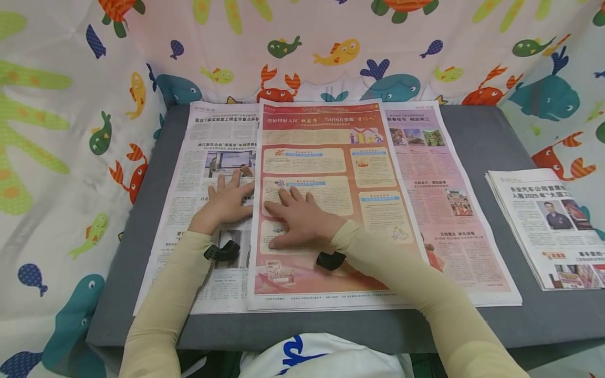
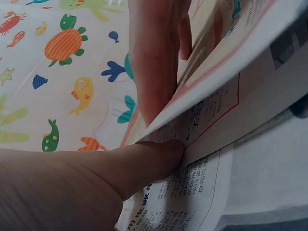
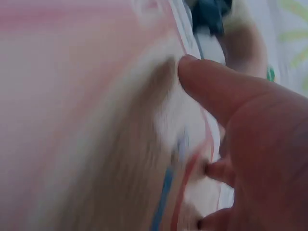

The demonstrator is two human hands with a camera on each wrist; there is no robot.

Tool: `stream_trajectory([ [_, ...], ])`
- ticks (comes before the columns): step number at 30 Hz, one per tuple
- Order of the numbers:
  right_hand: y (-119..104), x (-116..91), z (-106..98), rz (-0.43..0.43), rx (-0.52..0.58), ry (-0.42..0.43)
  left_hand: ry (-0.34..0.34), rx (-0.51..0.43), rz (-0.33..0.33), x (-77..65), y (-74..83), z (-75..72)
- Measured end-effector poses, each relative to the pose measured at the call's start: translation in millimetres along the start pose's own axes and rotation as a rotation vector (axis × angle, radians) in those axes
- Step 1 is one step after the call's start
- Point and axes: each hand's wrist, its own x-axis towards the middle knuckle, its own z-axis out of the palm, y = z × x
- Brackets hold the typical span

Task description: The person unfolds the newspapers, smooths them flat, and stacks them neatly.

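Note:
A red-printed newspaper sheet (image 1: 312, 273) lies on top of wider newspaper pages (image 1: 165, 262) on a grey table. My left hand (image 1: 222, 205) rests at the red sheet's left edge, fingers spread, with index finger and thumb tips right at that edge. In the left wrist view, the thumb (image 2: 159, 154) lies against the white side of the sheet's raised edge (image 2: 216, 96), beside another finger. My right hand (image 1: 302, 218) lies spread on the red sheet's printed face. The right wrist view has its thumb (image 3: 207, 82) extended over the blurred sheet.
On the right of the table sits a folded newspaper stack (image 1: 553, 231). A pink newspaper page (image 1: 477, 252) shows from under the red sheet. The grey table (image 1: 227, 333) ends close to the person's body. A sea-animal curtain (image 1: 302, 68) hangs behind and at both sides.

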Motion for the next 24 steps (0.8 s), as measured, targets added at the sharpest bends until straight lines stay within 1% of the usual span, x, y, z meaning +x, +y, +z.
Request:
stream_trajectory([
  [4,-23,3,5,0.007,-0.039,-0.026,0.0,0.006,0.01,0.5,0.7,0.0],
  [7,-30,3,6,0.025,-0.062,-0.023,-0.001,0.006,0.009,-0.7,1.8,-1.3],
  [15,-30,4,8,0.016,-0.046,0.003,-0.008,0.013,0.001,-2.7,5.0,-4.3],
  [24,-29,4,7,0.022,-0.022,-0.002,-0.007,0.022,0.004,-2.6,5.2,-3.5],
])
